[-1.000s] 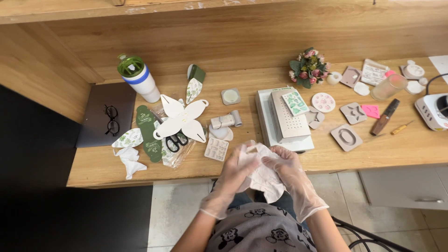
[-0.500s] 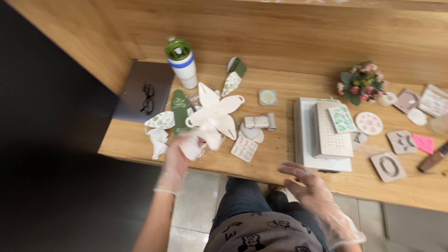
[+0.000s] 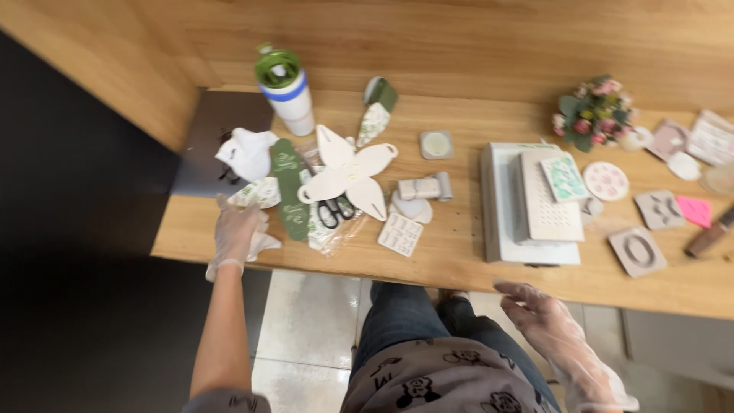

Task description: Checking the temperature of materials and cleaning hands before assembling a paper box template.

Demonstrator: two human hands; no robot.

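along the near left edge of the wooden bench (image 3: 459,268), the person's gloved left hand (image 3: 235,233) is resting with its fingers loosely spread, lying on a small white paper piece (image 3: 262,243) just beside a patterned green-and-white cutout (image 3: 260,191). whether the fingertips are actually pinching that paper cannot be told from this angle. the right hand (image 3: 547,321), also gloved, is hanging open and empty below the bench edge, over the person's lap.

close to the left hand, a long dark green strip (image 3: 289,187) is lying next to a white flower-shaped card cutout (image 3: 348,172), which is partly covering a pair of black scissors (image 3: 334,210) on a clear plastic bag. behind them, a white tumbler with a green lid (image 3: 287,88) is standing upright, and crumpled white paper (image 3: 246,153) is sitting on a grey mat (image 3: 214,126).

judging from the layout, picking up the thin paper in gloves is calling for a flat slide toward the bench edge and then a light pinch, keeping clear of the neighbouring cutouts.
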